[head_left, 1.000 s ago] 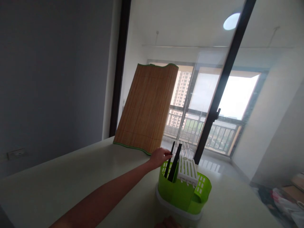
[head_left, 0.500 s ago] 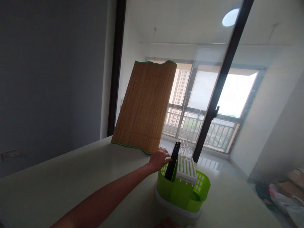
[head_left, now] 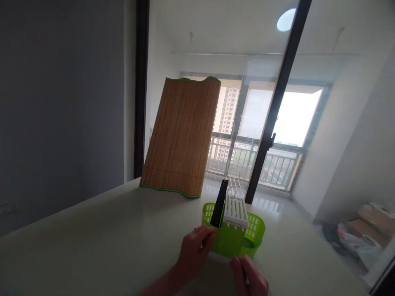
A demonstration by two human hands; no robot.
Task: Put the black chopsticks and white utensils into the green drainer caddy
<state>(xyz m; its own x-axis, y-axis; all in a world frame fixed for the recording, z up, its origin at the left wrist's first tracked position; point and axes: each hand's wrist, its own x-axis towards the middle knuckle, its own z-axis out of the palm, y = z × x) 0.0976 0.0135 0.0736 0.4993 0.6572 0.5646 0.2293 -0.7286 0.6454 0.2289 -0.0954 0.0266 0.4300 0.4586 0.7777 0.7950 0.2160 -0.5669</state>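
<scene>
A bright green plastic utensil holder with perforated sides stands on a white base on the table. A white slotted knife rack with small hooks tops its middle. From the holder's left part a long black handle-like piece sticks up, leaning. My left hand is at the holder's front left, thumb and fingers pinched together near its wall. Low at the front, by the base, is my right hand, its fingers closed. Whatever either hand pinches is hidden or too small to make out.
A bamboo mat with green edging stands upright behind, at the left. The pale table spreads around the holder. Behind it are a dark-framed glass door and a wire rack. Boxes and bags lie at the far right.
My left hand has come away from beside the black piece, back and down to the holder's front. My right hand has risen into view from the bottom edge. The view has shifted slightly.
</scene>
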